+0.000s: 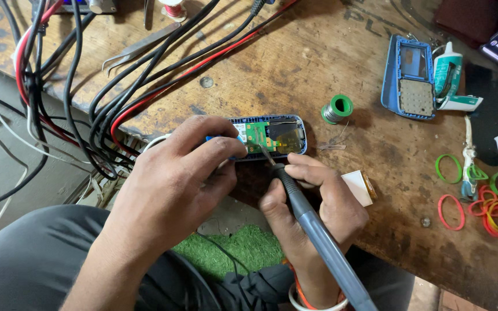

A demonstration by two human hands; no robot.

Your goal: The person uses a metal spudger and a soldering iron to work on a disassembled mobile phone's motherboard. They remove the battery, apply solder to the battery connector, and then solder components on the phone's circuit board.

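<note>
An opened blue phone (275,136) with a bare green circuit board lies on the worn wooden bench (295,63). My left hand (180,178) grips the phone's left end, fingers curled over it. My right hand (312,201) holds a grey soldering iron (318,230) like a pen. Its tip touches the board near the phone's lower middle. A small white and gold part (359,187) lies just right of my right hand.
Black and red cables (105,86) cross the bench's left side. Metal tweezers (139,46) lie at the back. A green solder spool (338,108), a blue phone cover (410,78), a glue tube (448,78) and coloured rubber bands (491,204) lie to the right.
</note>
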